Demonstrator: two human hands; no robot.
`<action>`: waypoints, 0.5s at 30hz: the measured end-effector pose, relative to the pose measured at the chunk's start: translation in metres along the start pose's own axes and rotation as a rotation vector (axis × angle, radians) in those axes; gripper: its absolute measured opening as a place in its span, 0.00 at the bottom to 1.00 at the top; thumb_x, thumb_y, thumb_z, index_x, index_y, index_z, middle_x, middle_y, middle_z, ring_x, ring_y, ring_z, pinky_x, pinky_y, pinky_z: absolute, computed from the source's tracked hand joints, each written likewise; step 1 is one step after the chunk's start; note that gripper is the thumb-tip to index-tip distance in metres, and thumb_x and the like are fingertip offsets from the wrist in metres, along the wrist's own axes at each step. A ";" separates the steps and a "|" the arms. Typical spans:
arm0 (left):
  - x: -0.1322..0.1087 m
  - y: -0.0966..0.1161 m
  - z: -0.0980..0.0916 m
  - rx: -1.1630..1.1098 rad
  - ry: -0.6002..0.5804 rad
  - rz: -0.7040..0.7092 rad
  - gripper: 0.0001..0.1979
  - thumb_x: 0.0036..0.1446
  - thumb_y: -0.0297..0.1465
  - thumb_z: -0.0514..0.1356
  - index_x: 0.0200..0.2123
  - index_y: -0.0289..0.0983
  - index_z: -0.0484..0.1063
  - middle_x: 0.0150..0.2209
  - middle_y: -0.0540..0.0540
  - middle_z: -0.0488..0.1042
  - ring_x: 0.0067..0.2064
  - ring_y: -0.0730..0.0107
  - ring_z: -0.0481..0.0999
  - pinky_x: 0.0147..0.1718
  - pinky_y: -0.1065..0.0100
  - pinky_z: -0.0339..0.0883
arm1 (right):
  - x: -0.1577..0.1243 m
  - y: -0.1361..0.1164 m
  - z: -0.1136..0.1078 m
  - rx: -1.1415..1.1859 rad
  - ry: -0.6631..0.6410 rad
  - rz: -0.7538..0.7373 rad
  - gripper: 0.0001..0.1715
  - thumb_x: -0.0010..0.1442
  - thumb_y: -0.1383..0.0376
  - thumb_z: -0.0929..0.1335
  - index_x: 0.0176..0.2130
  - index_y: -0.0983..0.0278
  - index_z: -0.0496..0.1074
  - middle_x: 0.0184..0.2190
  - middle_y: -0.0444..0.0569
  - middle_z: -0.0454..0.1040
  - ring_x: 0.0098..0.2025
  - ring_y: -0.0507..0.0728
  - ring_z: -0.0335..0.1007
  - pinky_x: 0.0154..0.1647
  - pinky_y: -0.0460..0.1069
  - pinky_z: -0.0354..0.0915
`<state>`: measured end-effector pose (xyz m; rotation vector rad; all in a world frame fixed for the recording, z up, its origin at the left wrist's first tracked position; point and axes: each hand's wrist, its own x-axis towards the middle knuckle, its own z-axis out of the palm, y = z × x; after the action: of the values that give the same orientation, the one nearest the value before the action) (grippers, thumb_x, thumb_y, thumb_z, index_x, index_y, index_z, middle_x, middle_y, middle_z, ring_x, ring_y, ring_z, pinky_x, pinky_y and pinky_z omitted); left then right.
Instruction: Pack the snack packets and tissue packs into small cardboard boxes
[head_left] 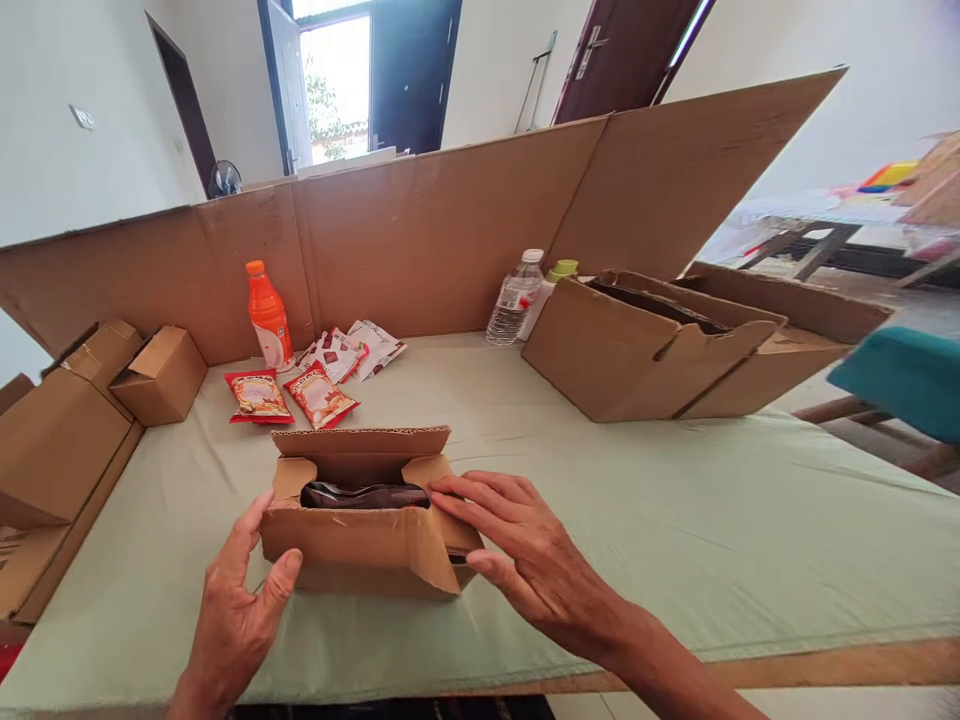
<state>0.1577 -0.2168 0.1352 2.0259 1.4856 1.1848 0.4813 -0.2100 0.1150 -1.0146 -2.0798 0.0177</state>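
A small cardboard box (352, 550) stands on the cloth in front of me, with its top flaps raised or folded outward. Inside lies a dark brown, shiny package (367, 496), only its upper edge showing. My left hand (238, 610) is at the box's left end, thumb and fingers apart, fingertips by the corner. On the right, my right hand (517, 545) rests its stretched fingers on the right flap, with the thumb spread lower down near the box's side. Beyond the box lie two red snack packets (259, 396) side by side.
Behind the packets stand an orange bottle (268, 315) and several flat white-and-red sachets (352, 350). A clear water bottle (514, 300) is beside large cardboard boxes (600, 350) at right. More boxes (60, 440) stand at left. A tall cardboard panel (435, 240) lines the back.
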 end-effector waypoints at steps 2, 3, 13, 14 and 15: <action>0.000 -0.001 -0.002 -0.080 -0.019 0.040 0.16 0.65 0.37 0.62 0.55 0.43 0.71 0.52 0.43 0.81 0.55 0.58 0.80 0.52 0.60 0.74 | -0.002 0.004 0.001 0.037 0.007 0.012 0.29 0.74 0.50 0.57 0.56 0.63 0.76 0.54 0.56 0.79 0.53 0.64 0.73 0.51 0.60 0.70; 0.000 -0.001 -0.004 -0.138 -0.056 0.084 0.11 0.65 0.34 0.61 0.50 0.43 0.73 0.49 0.45 0.82 0.56 0.58 0.79 0.55 0.59 0.72 | -0.004 0.006 0.001 0.075 0.007 0.031 0.28 0.74 0.52 0.57 0.57 0.62 0.76 0.54 0.55 0.79 0.54 0.63 0.73 0.52 0.60 0.70; -0.002 -0.009 -0.014 -0.333 -0.202 0.225 0.05 0.63 0.25 0.60 0.37 0.43 0.72 0.44 0.48 0.83 0.56 0.61 0.79 0.65 0.53 0.61 | -0.002 0.004 0.007 0.015 0.067 -0.013 0.16 0.69 0.64 0.66 0.53 0.59 0.78 0.51 0.52 0.80 0.52 0.60 0.74 0.52 0.56 0.73; -0.001 -0.009 -0.012 -0.313 -0.159 0.196 0.04 0.63 0.26 0.61 0.38 0.42 0.73 0.44 0.48 0.82 0.53 0.62 0.80 0.62 0.56 0.65 | -0.001 0.003 0.006 0.007 0.060 -0.037 0.17 0.68 0.66 0.66 0.53 0.59 0.77 0.51 0.52 0.80 0.52 0.59 0.74 0.52 0.56 0.73; 0.000 -0.007 -0.009 -0.282 -0.102 0.162 0.03 0.64 0.27 0.61 0.38 0.42 0.74 0.43 0.47 0.82 0.50 0.64 0.81 0.57 0.60 0.69 | 0.000 0.004 0.004 0.010 0.048 -0.056 0.18 0.67 0.68 0.65 0.54 0.59 0.77 0.52 0.51 0.80 0.52 0.59 0.74 0.52 0.56 0.73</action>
<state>0.1463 -0.2156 0.1354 2.0069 1.0568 1.2533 0.4811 -0.2062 0.1110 -0.9415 -2.0618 -0.0246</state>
